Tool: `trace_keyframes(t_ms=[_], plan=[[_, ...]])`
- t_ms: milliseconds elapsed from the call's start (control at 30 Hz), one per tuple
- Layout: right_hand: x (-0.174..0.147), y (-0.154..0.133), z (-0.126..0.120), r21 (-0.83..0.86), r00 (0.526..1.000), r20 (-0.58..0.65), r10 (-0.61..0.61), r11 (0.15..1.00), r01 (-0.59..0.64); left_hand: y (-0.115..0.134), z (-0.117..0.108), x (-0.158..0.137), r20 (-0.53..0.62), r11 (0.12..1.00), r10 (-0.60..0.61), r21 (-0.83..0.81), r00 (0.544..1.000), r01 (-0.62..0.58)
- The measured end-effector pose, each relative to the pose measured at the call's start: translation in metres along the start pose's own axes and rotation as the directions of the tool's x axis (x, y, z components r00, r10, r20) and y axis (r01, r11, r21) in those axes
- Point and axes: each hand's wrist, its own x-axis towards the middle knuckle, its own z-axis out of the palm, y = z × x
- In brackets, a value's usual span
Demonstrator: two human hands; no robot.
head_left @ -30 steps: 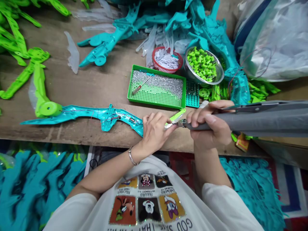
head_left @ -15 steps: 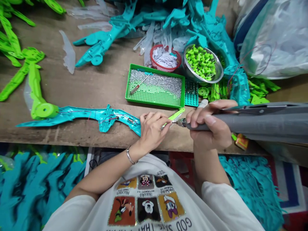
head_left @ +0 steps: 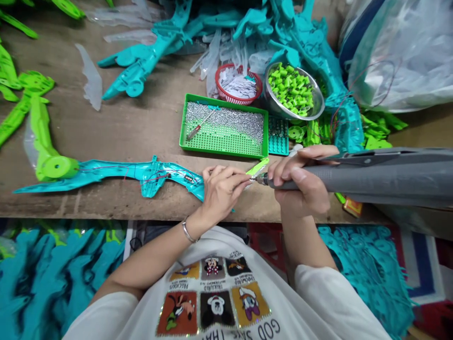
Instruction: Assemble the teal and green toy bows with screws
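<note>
Gripping, right hand [head_left: 308,189]: my grey driver [head_left: 375,177], aimed left.
Left hand [head_left: 222,186]: pinched narrow at its tip.
Blue bow [head_left: 116,170]: runs left from left hand.

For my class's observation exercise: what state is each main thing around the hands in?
Gray tool, held in the right grip
Left grip, fingertips at the tool's tip
Turquoise shell, open, wires exposed
Green tray, partly covered with metal pieces
Screwdriver, lying in the tray
Red basket, heaped with white pieces
Metal bowl, filled with green pieces
</note>
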Motion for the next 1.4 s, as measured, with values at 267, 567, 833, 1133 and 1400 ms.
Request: trace_keyframes(t_ms=[267, 567, 833, 1133, 1400], plan=[[-0.001, 0.001, -0.001, -0.028, 1.000, 0.002, 0.013, 1.000, -0.013, -0.001, 0.000, 0.002, 0.046, 1.000, 0.022, 0.004, 0.999, -0.023], [-0.001, -0.002, -0.001, 0.016, 0.999, 0.009, 0.033, 0.999, -0.033, 0.003, -0.001, 0.002, 0.093, 0.998, 0.055, 0.017, 0.994, -0.057], [-0.003, 0.001, -0.018, -0.007, 0.990, 0.119, 0.072, 0.997, -0.072, 0.004, 0.003, 0.003, 0.193, 0.978, 0.151, 0.111, 0.970, -0.174], [0.024, 0.044, -0.051, -0.233, 0.964, -0.257, -0.060, 0.972, -0.002, 0.004, 0.014, -0.008, 0.379, 0.855, 0.129, 0.425, 0.916, -0.296], [0.023, 0.065, -0.058, -0.253, 0.973, -0.231, 0.002, 0.965, -0.062, 0.002, 0.020, -0.008, 0.370, 0.820, 0.168, 0.462, 0.914, -0.338]])
